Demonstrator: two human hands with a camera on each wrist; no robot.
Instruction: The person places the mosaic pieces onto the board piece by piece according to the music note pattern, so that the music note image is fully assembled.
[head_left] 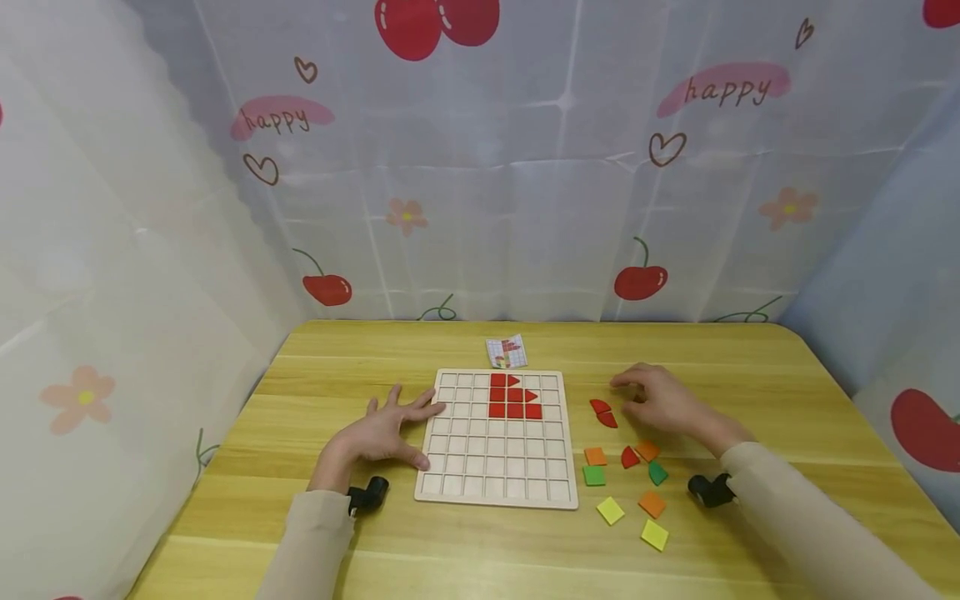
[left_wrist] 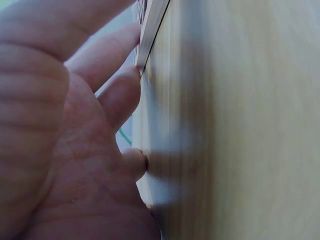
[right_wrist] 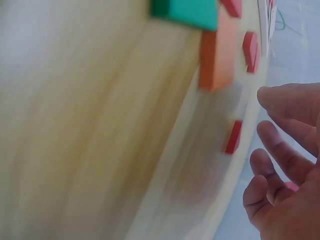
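A square wooden grid board [head_left: 457, 446] lies on the table, with red square tiles [head_left: 497, 396] and red triangles [head_left: 531, 396] set in its upper cells. My left hand [head_left: 381, 432] has its fingers spread along the board's left edge, thumb near the lower corner. In the left wrist view, fingertips [left_wrist: 131, 35] touch the board's side. My right hand [head_left: 660, 402] hovers right of two red quarter-circle pieces [head_left: 606, 419], fingers loosely bent and holding nothing. The right wrist view shows a small red piece [right_wrist: 234, 137] on the table near the fingers; the hand hides it from the head view.
A small printed pattern card [head_left: 507, 352] lies behind the board. Right of the board are loose pieces: orange tiles [head_left: 652, 503], yellow tiles [head_left: 655, 535], a green square [head_left: 594, 476], a dark green piece [head_left: 657, 473] and a red piece [head_left: 630, 457]. A patterned curtain [head_left: 480, 233] stands behind the table.
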